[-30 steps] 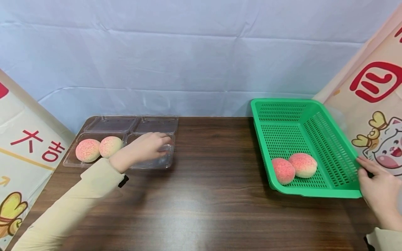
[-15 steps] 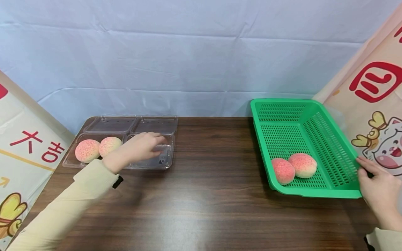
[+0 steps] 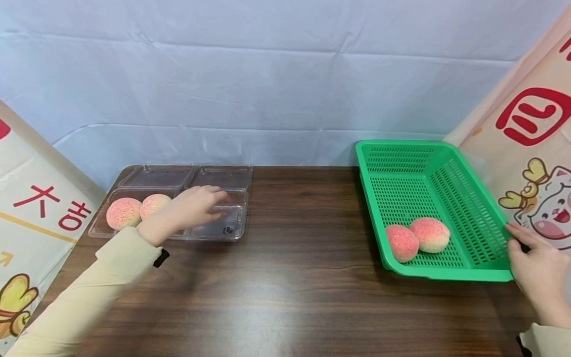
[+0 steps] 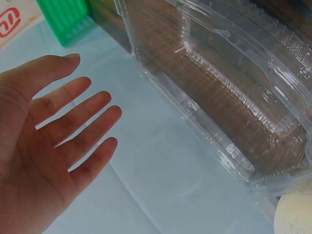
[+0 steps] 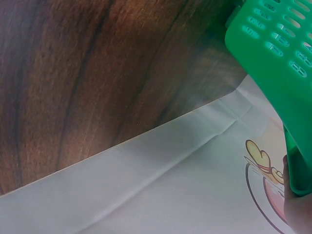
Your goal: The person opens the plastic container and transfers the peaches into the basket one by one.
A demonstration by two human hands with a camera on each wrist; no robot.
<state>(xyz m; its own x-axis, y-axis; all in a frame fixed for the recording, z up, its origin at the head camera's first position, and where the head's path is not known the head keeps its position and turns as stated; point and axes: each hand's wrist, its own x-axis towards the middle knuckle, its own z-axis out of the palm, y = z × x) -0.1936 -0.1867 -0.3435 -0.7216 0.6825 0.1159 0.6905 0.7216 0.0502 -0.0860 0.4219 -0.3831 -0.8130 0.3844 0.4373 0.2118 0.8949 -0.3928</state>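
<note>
Peaches (image 3: 123, 214), head view: two sit in the front-left compartment of the clear tray (image 3: 223, 230); two lie touching near the near-left corner of the green basket (image 3: 468, 274). Left hand (image 3: 189, 208), fingers relaxed, is over the tray. Right hand (image 3: 537, 267) grips the basket's rim.

Left wrist view: fingers spread, nothing held.

Right wrist view: hand partly visible at basket edge.

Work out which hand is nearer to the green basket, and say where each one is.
Right. The right hand grips the green basket by its near right corner; the left hand is over the clear tray, off to the basket's left.
</note>
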